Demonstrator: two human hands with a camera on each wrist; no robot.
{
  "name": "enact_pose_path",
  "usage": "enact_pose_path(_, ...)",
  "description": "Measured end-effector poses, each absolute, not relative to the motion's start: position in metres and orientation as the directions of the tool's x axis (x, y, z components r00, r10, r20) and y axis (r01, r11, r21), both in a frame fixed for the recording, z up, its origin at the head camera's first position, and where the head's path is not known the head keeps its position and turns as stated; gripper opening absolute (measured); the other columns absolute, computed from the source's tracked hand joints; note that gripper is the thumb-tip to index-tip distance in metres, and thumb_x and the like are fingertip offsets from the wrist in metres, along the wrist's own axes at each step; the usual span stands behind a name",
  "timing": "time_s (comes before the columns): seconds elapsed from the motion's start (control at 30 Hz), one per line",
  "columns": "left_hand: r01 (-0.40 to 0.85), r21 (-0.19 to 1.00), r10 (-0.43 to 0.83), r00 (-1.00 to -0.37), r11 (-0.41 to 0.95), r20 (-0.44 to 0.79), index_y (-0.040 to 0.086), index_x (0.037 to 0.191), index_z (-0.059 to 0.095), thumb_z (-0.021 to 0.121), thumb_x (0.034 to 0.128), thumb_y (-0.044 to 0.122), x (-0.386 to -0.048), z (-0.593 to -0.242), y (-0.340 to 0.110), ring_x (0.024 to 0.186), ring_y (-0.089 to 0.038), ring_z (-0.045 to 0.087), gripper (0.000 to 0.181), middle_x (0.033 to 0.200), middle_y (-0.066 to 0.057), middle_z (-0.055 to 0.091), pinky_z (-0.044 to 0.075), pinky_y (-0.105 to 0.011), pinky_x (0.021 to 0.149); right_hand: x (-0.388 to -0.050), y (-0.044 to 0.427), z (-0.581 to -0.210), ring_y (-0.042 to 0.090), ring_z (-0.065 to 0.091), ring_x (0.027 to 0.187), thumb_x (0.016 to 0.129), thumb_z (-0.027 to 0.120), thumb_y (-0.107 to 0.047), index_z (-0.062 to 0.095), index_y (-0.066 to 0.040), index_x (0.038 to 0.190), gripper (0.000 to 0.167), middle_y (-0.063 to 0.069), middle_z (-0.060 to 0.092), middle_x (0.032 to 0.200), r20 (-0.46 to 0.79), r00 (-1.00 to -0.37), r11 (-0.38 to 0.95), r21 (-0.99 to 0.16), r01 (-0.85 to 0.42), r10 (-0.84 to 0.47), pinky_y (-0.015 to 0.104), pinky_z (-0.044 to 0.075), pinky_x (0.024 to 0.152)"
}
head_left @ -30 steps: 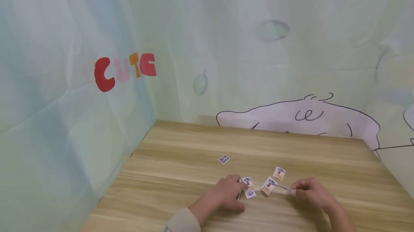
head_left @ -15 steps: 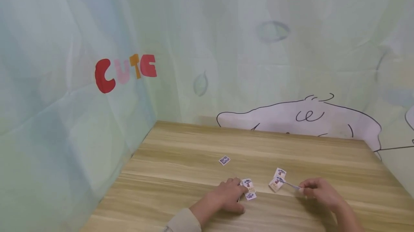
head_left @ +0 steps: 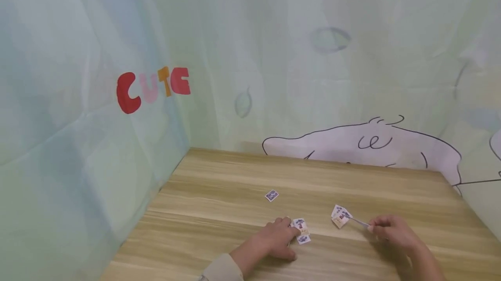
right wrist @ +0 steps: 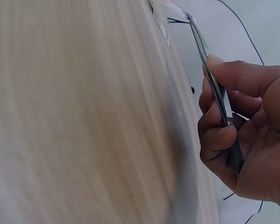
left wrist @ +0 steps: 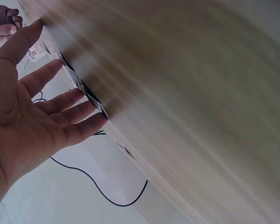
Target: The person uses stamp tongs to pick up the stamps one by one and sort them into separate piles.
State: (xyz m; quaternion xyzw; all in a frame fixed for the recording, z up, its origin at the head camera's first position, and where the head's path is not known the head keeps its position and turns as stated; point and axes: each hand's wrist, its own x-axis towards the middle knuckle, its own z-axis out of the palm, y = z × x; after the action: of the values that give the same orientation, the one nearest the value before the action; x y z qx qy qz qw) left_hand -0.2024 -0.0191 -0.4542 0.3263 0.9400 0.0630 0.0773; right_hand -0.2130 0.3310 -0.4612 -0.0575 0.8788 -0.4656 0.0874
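My right hand (head_left: 395, 232) pinches a pair of metal tweezers (right wrist: 220, 95) between thumb and curled fingers. At the tweezers' tips is a small printed card (head_left: 340, 220), over part of another card (head_left: 337, 209); whether the two touch, I cannot tell. My left hand (head_left: 277, 238) lies palm down with its fingers stretched out, the fingertips resting on small cards (left wrist: 91, 97) at the table surface. Just right of those fingers, an upper card (head_left: 300, 224) overlaps a lower card (head_left: 303, 239). The fingers hide part of the cards beneath them.
A single small card (head_left: 272, 195) lies farther back on the wood-grain table (head_left: 219, 181). Printed cloth walls (head_left: 250, 63) stand along the table's left and back edges.
My right hand has moved right and slightly away, carrying the card in the tweezers from beside the other card to over it. The left hand has stayed in place.
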Motion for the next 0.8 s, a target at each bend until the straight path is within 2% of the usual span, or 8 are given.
enact_pose_path(0.33, 0.607, 0.176, 0.627, -0.773, 0.775, -0.1, 0.024, 0.125, 0.058, 0.074, 0.071, 0.045, -0.203, -0.454, -0.02, 0.104, -0.016, 0.048, 0.06, 0.12, -0.004, 0.05, 0.046, -0.033, 0.082, -0.22, 0.338, -0.464, 0.012, 0.042, 0.052, 0.084, 0.062, -0.012, 0.062, 0.01, 0.1, 0.027, 0.004, 0.051, 0.067, -0.125, -0.985, 0.555, -0.831, 0.039, -0.118, 0.024, 0.039, 0.046)
enact_pose_path(0.63, 0.598, 0.182, 0.622, -0.774, 0.78, -0.121, 0.024, 0.125, 0.058, 0.074, 0.0712, 0.044, -0.201, -0.451, -0.02, 0.105, -0.016, 0.047, 0.059, 0.121, -0.003, 0.05, 0.045, -0.034, 0.084, -0.223, 0.335, -0.471, 0.018, 0.049, 0.065, 0.083, 0.065, -0.009, 0.064, 0.01, 0.096, 0.023, 0.006, 0.058, 0.076, -0.071, -0.994, 0.614, -0.789, 0.004, -0.084, 0.027, 0.043, 0.056)
enact_pose_path(0.8, 0.602, 0.186, 0.625, -0.772, 0.777, -0.114, 0.023, 0.123, 0.06, 0.075, 0.0708, 0.044, -0.201, -0.452, -0.02, 0.1, -0.015, 0.047, 0.058, 0.117, -0.002, 0.051, 0.045, -0.033, 0.081, -0.223, 0.333, -0.472, 0.018, 0.048, 0.067, 0.083, 0.065, -0.009, 0.065, 0.008, 0.095, 0.021, 0.006, 0.059, 0.08, -0.077, -0.994, 0.64, -0.768, 0.01, -0.077, 0.027, 0.042, 0.057)
